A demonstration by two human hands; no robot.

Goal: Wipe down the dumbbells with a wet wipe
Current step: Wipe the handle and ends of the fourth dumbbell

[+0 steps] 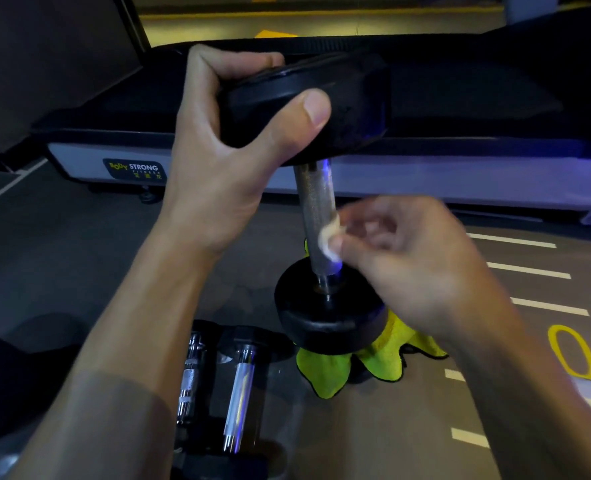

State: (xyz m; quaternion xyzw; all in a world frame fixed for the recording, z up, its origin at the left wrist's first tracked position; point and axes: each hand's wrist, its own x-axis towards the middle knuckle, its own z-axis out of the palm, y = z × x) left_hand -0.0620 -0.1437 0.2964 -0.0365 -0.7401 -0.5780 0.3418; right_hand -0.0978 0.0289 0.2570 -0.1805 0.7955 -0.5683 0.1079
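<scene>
I am holding the dumbbell (pixel 316 216) upright with my left hand (pixel 224 140), whose fingers and thumb are curling round its upper black head, while its lower head is resting on the yellow cloth (pixel 373 358) spread on the floor. My right hand (pixel 415 268) is pinching a small wad of white wet wipe (pixel 328 237) between thumb and fingertips and pressing it against the lower part of the knurled metal handle, just above the lower head; the hand is blurred, so I am judging that it is rubbing along the bar. Nearer to me than the dumbbell, two more dumbbells (pixel 218 386) are lying on the floor with their chrome handles showing, and whether they are already wiped I cannot tell. Beyond the dumbbell, a treadmill (pixel 460 174) is running across the view. I am reckoning the handle is only partly done, with both heads possibly left.
</scene>
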